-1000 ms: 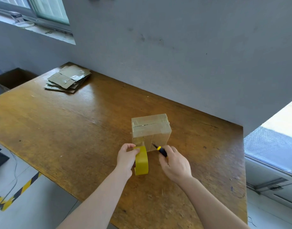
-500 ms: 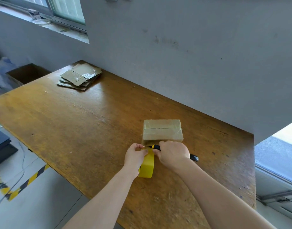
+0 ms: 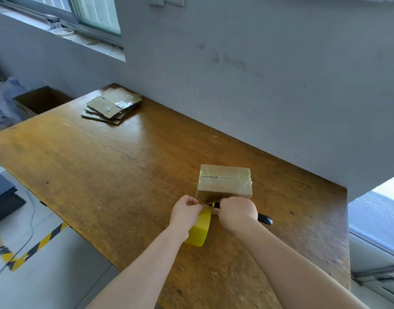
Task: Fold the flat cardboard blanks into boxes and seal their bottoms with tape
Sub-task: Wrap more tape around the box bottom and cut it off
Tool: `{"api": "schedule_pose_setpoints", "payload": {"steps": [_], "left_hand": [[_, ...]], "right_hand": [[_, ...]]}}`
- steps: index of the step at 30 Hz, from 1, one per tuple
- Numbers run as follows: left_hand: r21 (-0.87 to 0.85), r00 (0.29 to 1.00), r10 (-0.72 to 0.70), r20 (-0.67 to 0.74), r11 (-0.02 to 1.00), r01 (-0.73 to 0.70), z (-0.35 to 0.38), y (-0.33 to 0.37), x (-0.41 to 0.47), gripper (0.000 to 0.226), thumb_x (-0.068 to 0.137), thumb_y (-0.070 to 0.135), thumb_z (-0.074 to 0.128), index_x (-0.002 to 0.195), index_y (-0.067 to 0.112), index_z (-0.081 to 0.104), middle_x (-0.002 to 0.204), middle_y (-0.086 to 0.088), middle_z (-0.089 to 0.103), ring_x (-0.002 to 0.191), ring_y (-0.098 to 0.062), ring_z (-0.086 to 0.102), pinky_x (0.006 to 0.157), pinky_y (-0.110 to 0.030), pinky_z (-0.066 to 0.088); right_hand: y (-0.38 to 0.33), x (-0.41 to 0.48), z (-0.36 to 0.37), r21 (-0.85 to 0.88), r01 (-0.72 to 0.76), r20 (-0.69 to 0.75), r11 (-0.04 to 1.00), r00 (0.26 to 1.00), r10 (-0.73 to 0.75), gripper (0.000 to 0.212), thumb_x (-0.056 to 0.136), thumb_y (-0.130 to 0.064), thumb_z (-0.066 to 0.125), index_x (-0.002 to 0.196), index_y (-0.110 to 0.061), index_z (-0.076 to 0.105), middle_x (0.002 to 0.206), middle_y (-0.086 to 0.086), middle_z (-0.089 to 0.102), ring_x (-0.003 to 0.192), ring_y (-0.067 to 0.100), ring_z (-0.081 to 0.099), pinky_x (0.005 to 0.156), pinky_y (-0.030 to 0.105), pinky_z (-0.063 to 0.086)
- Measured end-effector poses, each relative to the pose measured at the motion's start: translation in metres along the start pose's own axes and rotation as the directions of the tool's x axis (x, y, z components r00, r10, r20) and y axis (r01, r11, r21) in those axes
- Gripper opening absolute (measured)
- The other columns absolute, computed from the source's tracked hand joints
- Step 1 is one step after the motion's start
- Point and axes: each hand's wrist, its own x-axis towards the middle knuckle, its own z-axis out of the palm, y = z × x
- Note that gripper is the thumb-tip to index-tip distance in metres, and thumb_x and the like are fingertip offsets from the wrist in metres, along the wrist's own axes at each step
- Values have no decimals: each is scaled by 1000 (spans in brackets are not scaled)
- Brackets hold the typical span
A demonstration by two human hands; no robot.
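Observation:
A small folded cardboard box (image 3: 223,184) stands on the wooden table (image 3: 115,170), its taped seam facing up. Just in front of it my left hand (image 3: 184,214) grips a yellow tape roll (image 3: 199,230) standing on edge, fingers pinched near the box's lower front edge. My right hand (image 3: 237,214) is curled round a black-and-yellow-handled knife (image 3: 264,219); its tip lies at the tape between roll and box, the blade hidden. A stack of flat cardboard blanks (image 3: 112,105) lies at the table's far left corner.
A grey wall (image 3: 258,74) runs along the table's far side. An open brown carton (image 3: 41,101) stands on the floor beyond the left end. Yellow-black floor marking (image 3: 35,248) and a cable lie left of the near edge. A window ledge sits to the right.
My right hand moved in from beside the box and closed over the knife against the box's front edge. My left hand and the roll stayed put. The camera dipped and shifted.

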Motion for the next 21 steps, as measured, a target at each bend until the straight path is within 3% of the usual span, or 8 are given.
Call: {"api": "schedule_pose_setpoints", "payload": {"steps": [4,7,11,12,14,17,19,21], "left_hand": [[8,1000,4,29,1000,-4,-4,3,-2,11,81,19,65,90,25,61,97,-10,65,92,-33,63,80,-47,55],[33,999,8,39,999,-9,-5,4,-2,10,84,17,63,92,23,60,99,-10,62,87,-28,59,71,-38,48],[60,999,20,31,998,-22,-4,0,0,8,88,18,62,93,24,59,101,-7,59,93,-26,57,76,-37,47],[63,999,23,27,998,-25,-4,0,0,7,89,19,63,93,24,59,102,-6,59,95,-25,57,78,-37,47],[56,1000,22,20,998,-23,-5,-1,2,6,91,20,63,94,24,60,103,-5,59,96,-25,57,79,-38,48],[43,1000,4,1,999,-4,-4,-1,4,3,93,22,61,94,24,60,104,-2,60,96,-24,56,76,-38,48],[46,1000,-5,-4,999,5,-3,0,5,1,94,23,61,95,22,60,103,0,59,96,-22,54,75,-35,44],[54,1000,-9,11,999,8,-2,2,4,3,94,23,61,96,20,60,100,0,59,92,-21,54,73,-35,44]], "right_hand": [[15,-6,34,130,-37,33,991,999,33,42,100,-52,40,100,-18,64,92,0,67,82,22,64,62,30,45],[21,-14,74,186,-40,88,982,996,24,46,96,-59,44,115,-20,60,109,1,65,100,23,65,72,33,50],[22,-23,102,162,-53,190,985,982,22,53,89,-60,55,128,-25,56,124,1,59,113,24,59,84,34,48],[21,-23,99,181,-50,132,982,991,27,51,88,-60,56,124,-24,59,121,1,59,112,24,59,82,34,48],[20,-18,87,294,37,-210,955,977,26,39,85,-51,65,105,-17,64,104,2,60,96,27,62,70,35,49],[11,-3,55,271,224,-686,936,727,25,32,73,-37,79,90,-14,63,89,4,58,77,26,58,63,37,49],[0,6,34,224,257,-737,940,676,-9,41,72,-40,78,101,-15,65,102,6,61,88,26,59,75,39,51],[-10,17,23,198,251,-704,948,709,-40,55,70,-42,80,115,-17,64,117,7,62,103,28,61,88,42,51]]}}
